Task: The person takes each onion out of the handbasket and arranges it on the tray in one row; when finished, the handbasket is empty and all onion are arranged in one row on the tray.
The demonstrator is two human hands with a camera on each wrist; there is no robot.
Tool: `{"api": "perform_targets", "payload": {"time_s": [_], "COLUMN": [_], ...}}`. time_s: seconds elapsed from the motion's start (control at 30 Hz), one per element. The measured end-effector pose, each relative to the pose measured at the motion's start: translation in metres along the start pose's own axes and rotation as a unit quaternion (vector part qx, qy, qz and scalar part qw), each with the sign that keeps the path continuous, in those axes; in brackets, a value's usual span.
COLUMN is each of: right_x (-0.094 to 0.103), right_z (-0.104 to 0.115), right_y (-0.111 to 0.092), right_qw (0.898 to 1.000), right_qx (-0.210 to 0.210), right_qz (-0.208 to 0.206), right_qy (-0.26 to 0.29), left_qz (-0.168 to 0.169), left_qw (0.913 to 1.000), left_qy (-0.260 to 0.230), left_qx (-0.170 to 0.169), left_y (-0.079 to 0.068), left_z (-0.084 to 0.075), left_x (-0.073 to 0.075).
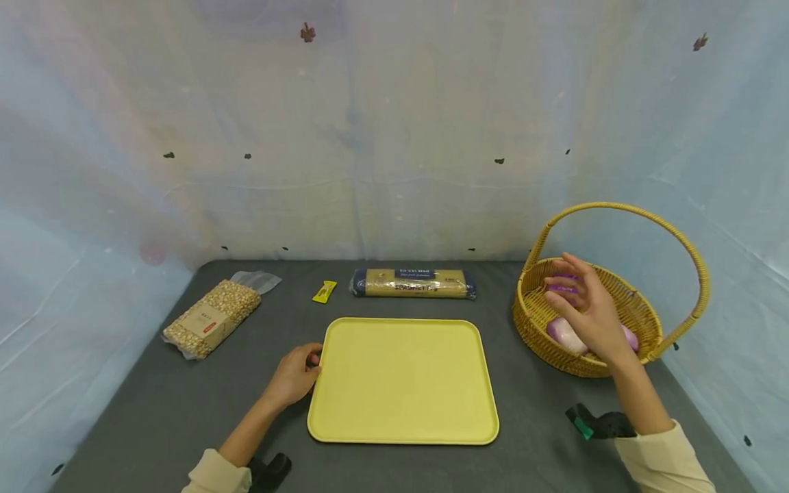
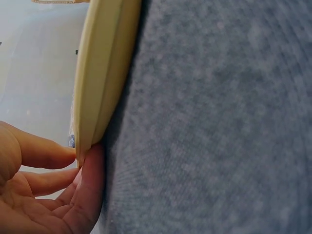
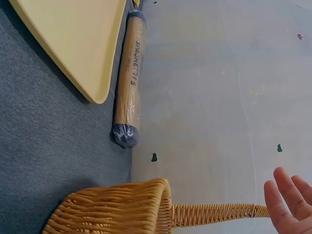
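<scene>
Hovering right hand (image 1: 585,311) above basket (image 1: 535,340)

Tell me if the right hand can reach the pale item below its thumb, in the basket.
Probably yes: the empty right hand appears over the basket, and the handle seems clear of the pale item.

left hand (image 1: 292,376) pinches, right hand (image 1: 588,311) is raised (unclenched)

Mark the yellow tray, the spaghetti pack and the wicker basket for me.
Yellow tray (image 1: 403,381), head view: middle of its bare surface.
Spaghetti pack (image 1: 413,283), head view: middle of the wrapper.
Wicker basket (image 3: 109,209), right wrist view: woven outer wall.
</scene>
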State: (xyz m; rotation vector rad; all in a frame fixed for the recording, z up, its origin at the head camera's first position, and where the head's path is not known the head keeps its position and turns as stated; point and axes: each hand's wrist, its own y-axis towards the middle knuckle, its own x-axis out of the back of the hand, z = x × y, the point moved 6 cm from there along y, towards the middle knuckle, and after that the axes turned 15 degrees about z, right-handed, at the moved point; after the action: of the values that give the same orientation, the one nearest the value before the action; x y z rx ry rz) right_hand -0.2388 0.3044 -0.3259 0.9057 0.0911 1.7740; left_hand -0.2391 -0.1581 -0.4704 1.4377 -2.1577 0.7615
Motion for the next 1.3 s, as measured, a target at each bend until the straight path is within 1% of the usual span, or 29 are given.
{"api": "perform_targets", "payload": {"time_s": [0.2,0.3,0.47,0.6,1.1,1.3], "right_x": [0.007,0.011,0.017,0.022,0.036,0.039], "right_z": [0.003,0.003,-0.002,-0.007,-0.029,-0.022], "right_y": [0.003,0.006,0.008,0.01,0.011,0.012], "right_qw": [1.0,1.0,0.999,0.999,0.993,0.99], "right_qx": [0.004,0.002,-0.022,-0.037,-0.096,-0.124], "right_qz": [-0.004,-0.008,-0.022,-0.028,-0.042,-0.051], "right_qy": [0.018,0.014,-0.008,-0.012,-0.045,-0.049], "left_qz": [-0.004,-0.008,-0.01,-0.009,0.001,0.002], "left_qw": [0.9999,0.9998,0.9996,0.9995,0.9992,0.9994], "left_qy": [-0.012,-0.018,-0.023,-0.024,-0.037,-0.032], "left_qx": [-0.005,-0.009,-0.015,-0.017,-0.013,-0.014], "left_y": [0.0,0.0,0.001,0.002,0.002,0.002], "left_z": [0.0,0.0,0.001,0.003,0.004,0.002], "left_x": [0.0,0.001,0.0,-0.001,-0.002,-0.002]}}
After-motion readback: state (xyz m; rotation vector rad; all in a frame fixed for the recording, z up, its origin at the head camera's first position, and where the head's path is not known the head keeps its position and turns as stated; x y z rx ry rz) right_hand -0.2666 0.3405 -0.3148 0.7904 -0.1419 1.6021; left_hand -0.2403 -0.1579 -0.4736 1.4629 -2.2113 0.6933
